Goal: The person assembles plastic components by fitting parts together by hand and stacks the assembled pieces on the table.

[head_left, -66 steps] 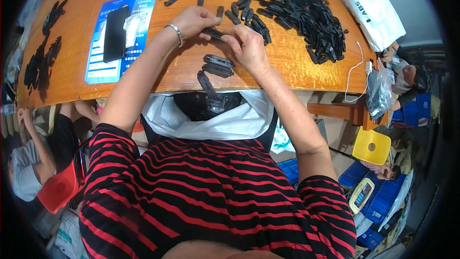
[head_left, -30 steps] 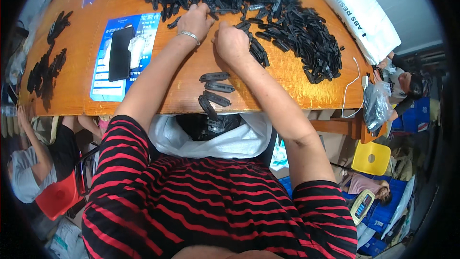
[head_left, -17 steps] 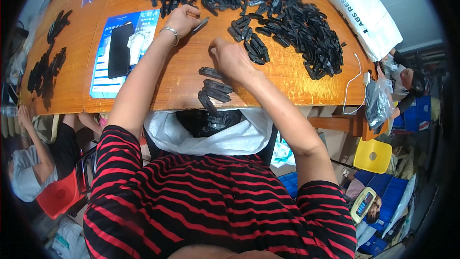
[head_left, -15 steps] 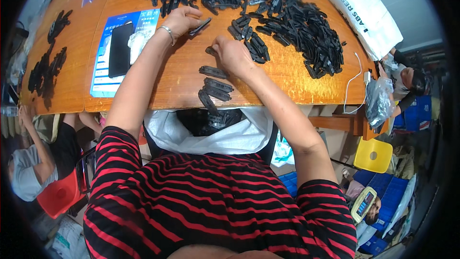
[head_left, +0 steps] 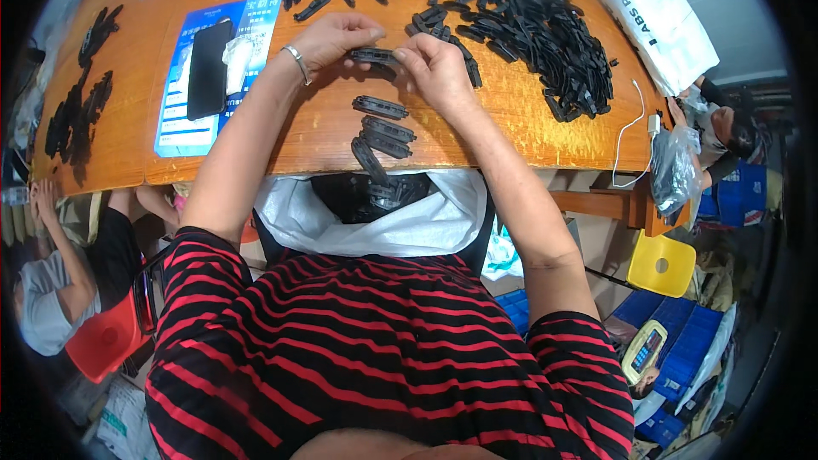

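Note:
Above the table my left hand (head_left: 331, 43) and my right hand (head_left: 436, 70) pinch opposite ends of one long, narrow black plastic part (head_left: 373, 56). A second dark piece shows just under it; I cannot tell whether they are joined. Toward the table's front edge lie several similar parts, among them a crosswise black part (head_left: 380, 106) and a slanted one (head_left: 368, 160). Beyond my right hand is a small cluster of black parts (head_left: 436, 24), partly hidden by the fingers.
A big heap of black parts (head_left: 554, 60) spreads across the back and right. An open white sack (head_left: 443, 226) at my lap holds black pieces. A phone (head_left: 210, 68) lies on a blue printed sheet (head_left: 183, 140). More parts (head_left: 81, 115) lie left. A white cable (head_left: 629, 132) lies right.
Both hands have come together: the part in my left hand is turned crosswise, and my right hand has moved up to its other end. The view has shifted slightly.

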Demonstrator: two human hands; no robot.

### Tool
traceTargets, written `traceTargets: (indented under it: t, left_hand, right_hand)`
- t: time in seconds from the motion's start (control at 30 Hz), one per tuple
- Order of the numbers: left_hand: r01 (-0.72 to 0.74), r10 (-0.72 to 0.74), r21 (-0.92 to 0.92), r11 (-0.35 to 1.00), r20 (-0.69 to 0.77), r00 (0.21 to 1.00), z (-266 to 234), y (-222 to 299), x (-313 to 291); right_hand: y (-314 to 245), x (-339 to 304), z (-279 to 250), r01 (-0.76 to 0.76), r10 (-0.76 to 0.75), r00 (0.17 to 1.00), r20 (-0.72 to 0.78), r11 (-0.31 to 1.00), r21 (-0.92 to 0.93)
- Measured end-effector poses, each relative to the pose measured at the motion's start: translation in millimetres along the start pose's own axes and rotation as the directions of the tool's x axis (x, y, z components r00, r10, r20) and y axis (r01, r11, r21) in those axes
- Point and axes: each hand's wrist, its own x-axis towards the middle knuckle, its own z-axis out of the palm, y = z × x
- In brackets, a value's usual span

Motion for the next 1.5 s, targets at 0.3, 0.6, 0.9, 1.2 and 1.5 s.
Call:
traceTargets:
  t: [0.3,0.6,0.9,1.2,1.5]
  left_hand:
    - [-0.207,0.278,0.470,0.858,-0.086,0.957,-4.4,-31.9,7.4]
    - [-0.105,0.305,0.679,0.727,-0.183,0.935,5.2,-38.0,5.8]
    - [-0.070,0.252,0.771,0.633,-0.120,0.960,2.0,-33.0,-10.7]
    - [0.073,0.771,0.989,0.126,-0.144,0.620,-43.8,-3.1,14.9]
    - [0.188,0.640,0.965,0.182,-0.262,0.723,-58.3,-11.5,39.4]
  right_hand:
    - [5.5,-13.3,17.1,-0.347,0.354,0.933,0.055,0.855,0.386]
    - [15.2,-11.1,27.1,-0.268,0.268,0.957,-0.106,0.963,0.016]
    - [36.6,-12.7,3.4,-0.234,0.268,0.939,0.215,0.957,-0.168]
    - [16.4,52.8,-8.0,0.062,0.006,0.996,0.091,0.681,-0.729]
    - [15.9,54.5,4.4,0.159,-0.160,0.986,0.038,0.866,-0.474]
